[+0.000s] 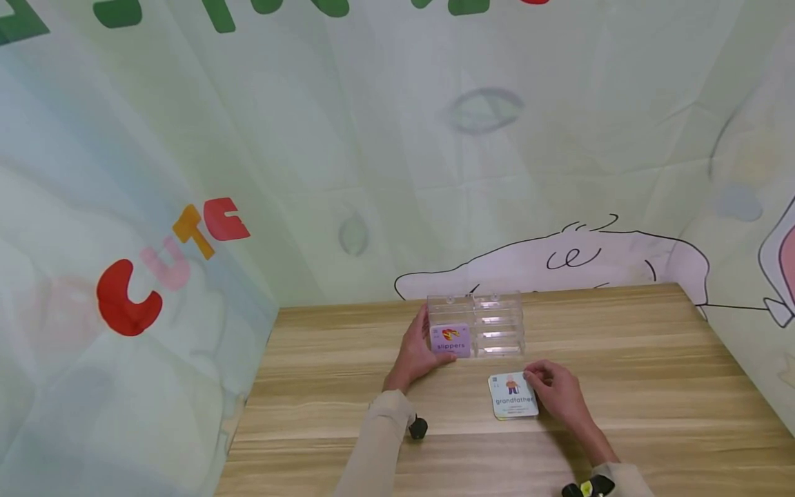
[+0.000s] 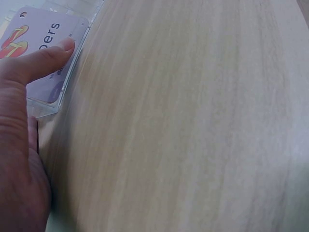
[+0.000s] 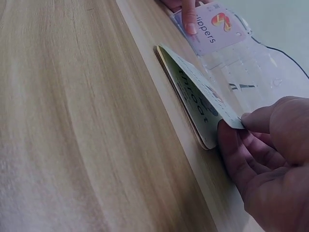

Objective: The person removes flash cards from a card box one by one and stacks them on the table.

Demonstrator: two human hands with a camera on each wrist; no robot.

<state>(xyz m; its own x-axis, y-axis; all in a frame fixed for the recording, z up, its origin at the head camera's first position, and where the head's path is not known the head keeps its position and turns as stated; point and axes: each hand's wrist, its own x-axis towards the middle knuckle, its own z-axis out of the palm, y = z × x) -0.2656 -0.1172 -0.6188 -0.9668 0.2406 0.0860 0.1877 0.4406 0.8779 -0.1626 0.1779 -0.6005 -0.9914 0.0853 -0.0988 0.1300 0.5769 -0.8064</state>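
Observation:
A clear plastic card holder (image 1: pixel 499 338) with two columns of slots stands at the table's far side. A purple "slippers" card (image 1: pixel 450 341) sits in its left column. My left hand (image 1: pixel 415 353) holds the holder's left side, its thumb (image 2: pixel 50 57) lying across the card's lower part; the other fingers are mostly hidden. Nearer me is a small stack of cards, topped by a white "grandfather" card (image 1: pixel 512 400). My right hand (image 1: pixel 557 392) pinches that card's right edge between thumb and finger. In the right wrist view the edge is tilted up, baring a "throat" card (image 3: pixel 193 99) underneath.
The wood-grain table (image 1: pixel 652 373) ends at the back against a printed cloth backdrop (image 1: pixel 373 172). The cloth also hangs along the table's left side. Dark wrist devices are on both of my wrists, the left one (image 1: pixel 418 428) close to the tabletop.

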